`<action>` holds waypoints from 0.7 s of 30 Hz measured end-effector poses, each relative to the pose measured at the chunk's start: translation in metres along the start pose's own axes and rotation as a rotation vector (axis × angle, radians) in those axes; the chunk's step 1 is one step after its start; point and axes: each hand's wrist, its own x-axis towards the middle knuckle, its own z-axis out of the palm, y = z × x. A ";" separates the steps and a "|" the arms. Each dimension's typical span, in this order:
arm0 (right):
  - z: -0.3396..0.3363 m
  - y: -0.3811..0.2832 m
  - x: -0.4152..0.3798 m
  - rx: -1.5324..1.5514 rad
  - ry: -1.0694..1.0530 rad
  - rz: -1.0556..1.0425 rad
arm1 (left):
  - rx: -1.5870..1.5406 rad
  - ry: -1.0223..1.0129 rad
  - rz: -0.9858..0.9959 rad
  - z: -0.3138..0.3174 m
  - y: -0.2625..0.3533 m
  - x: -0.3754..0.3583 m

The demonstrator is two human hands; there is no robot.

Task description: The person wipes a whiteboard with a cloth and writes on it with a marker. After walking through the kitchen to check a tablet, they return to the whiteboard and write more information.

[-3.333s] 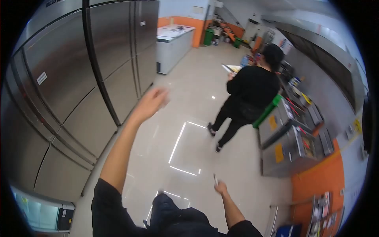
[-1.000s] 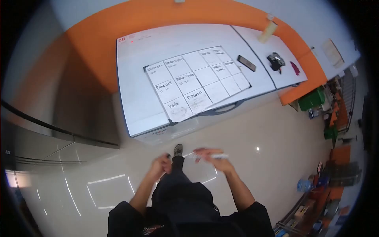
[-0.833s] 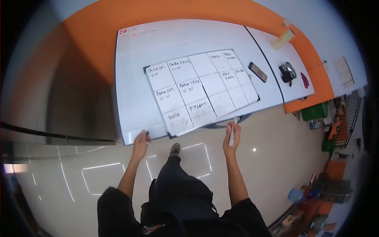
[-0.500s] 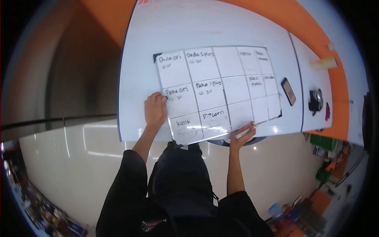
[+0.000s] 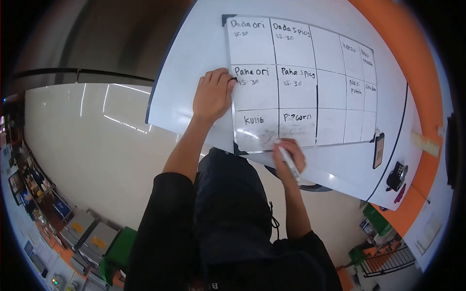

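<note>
A framed whiteboard [image 5: 296,89] ruled into cells lies on the white table. Black handwriting fills several cells, such as "Dada ori", "Paha spicy" and "Kulit". My left hand [image 5: 212,94] rests at the board's left edge beside "Paha ori". Its fingers are closed, and a small black piece like a marker cap [image 5: 234,79] sticks out at the fingertips. My right hand [image 5: 292,157] grips a white marker [image 5: 290,165] at the board's lower edge, under the "Kulit" and "Popcorn" cells. Grey smears show in those two cells. The hand hides the marker's tip.
Right of the board lies a phone [image 5: 378,151] on the table [image 5: 191,72]. Farther right are a black device [image 5: 398,175] and a yellowish roll [image 5: 425,144], near an orange border. Tiled floor [image 5: 107,145] stretches left, with grey bins [image 5: 94,237] and a green container [image 5: 121,250] below.
My right hand has moved left along the board's lower edge with the marker, from the middle column to below "Popcorn". My left hand keeps its place. The view has turned and shifted.
</note>
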 end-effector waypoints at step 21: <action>0.032 0.029 0.011 -0.086 -0.156 -0.235 | -0.005 0.207 0.087 0.022 0.016 0.004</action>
